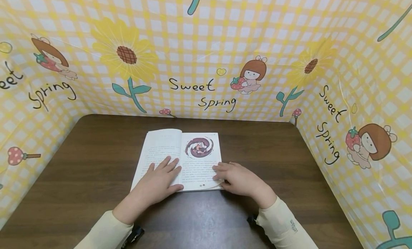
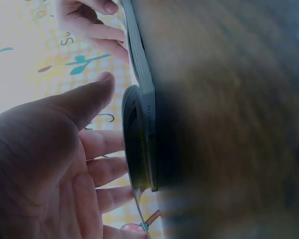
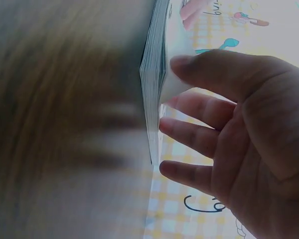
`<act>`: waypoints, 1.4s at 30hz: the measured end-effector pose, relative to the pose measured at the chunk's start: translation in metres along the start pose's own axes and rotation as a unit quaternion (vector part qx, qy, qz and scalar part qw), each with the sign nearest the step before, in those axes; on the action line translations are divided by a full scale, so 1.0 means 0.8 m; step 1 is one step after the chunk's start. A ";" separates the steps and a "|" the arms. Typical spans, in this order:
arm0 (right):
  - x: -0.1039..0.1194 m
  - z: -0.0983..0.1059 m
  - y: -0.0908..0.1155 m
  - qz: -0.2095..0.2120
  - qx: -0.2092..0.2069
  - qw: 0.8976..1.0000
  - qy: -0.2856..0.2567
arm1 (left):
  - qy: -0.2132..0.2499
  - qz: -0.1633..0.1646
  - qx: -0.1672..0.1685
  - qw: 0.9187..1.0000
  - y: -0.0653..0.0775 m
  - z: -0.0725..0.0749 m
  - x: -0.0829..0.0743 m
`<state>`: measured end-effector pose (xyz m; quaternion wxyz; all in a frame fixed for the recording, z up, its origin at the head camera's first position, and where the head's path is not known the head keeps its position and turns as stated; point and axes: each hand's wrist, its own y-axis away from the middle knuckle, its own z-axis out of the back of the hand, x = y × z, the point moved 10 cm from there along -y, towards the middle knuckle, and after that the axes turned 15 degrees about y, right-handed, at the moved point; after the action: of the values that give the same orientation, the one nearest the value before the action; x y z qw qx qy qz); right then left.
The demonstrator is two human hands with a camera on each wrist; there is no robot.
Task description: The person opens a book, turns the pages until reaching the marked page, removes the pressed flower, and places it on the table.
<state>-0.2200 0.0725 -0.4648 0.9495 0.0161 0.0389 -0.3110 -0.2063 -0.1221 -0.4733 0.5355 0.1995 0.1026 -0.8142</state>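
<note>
An open book (image 1: 199,174) with white pages lies on the brown table, a round dark purple picture at the top of its right page. My left hand (image 1: 161,181) rests spread over the lower left page, its thumb at the bottom edge near the spine. At the book's lower right corner, my right hand (image 1: 238,179) pinches a slightly lifted page (image 3: 175,79) between thumb and index finger. Its other fingers (image 3: 187,137) reach along the right side of the book. In the left wrist view, the left page curves up from the thick page block (image 2: 139,55).
Wooden tabletop (image 1: 106,145) surrounds the book. Yellow checked cloth (image 1: 193,45) with flowers, cartoon figures and "Sweet Spring" lettering stands like walls at the back and both sides. Dark straps (image 1: 133,236) show at the cuffs of the cream sleeves (image 1: 107,231).
</note>
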 end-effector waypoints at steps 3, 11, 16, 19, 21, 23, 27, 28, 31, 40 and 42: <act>0.000 0.001 0.000 0.010 -0.009 1.000 0.014 | -0.001 0.002 -0.007 1.000 0.000 0.000 -0.001; -0.004 0.006 -0.003 0.004 -0.039 0.999 -0.016 | 0.001 0.011 -0.036 0.999 0.003 -0.001 -0.008; -0.013 0.011 -0.004 -0.036 -0.055 0.996 -0.064 | 0.001 0.019 -0.041 0.999 0.002 -0.001 -0.009; -0.021 0.010 -0.002 -0.075 -0.057 0.991 -0.092 | 0.002 0.021 -0.041 0.999 0.002 -0.001 -0.009; -0.026 0.010 -0.001 -0.096 -0.060 0.988 -0.108 | 0.001 0.022 -0.041 0.999 0.002 -0.001 -0.009; -0.030 0.010 -0.001 -0.113 -0.065 0.984 -0.120 | -0.001 0.022 -0.042 0.999 0.001 -0.001 -0.009; -0.036 0.011 0.000 -0.140 -0.078 0.980 -0.122 | -0.002 0.025 -0.045 0.999 -0.001 -0.002 -0.010; -0.037 0.012 0.000 -0.146 -0.082 0.979 -0.118 | -0.002 0.026 -0.046 0.999 -0.001 -0.002 -0.009; -0.040 0.014 0.001 -0.160 -0.096 0.977 -0.108 | -0.002 0.029 -0.046 0.999 -0.003 -0.003 -0.009; -0.044 0.024 0.003 -0.181 -0.140 0.968 -0.100 | -0.005 0.029 -0.057 0.998 -0.005 -0.003 -0.008; -0.044 0.026 0.003 -0.182 -0.149 0.967 -0.100 | -0.005 0.029 -0.060 0.998 -0.005 -0.002 -0.007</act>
<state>-0.2457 0.0941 -0.4410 0.8677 -0.1638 -0.0086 -0.4692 -0.2075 -0.1149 -0.4727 0.5703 0.1661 0.1425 -0.7917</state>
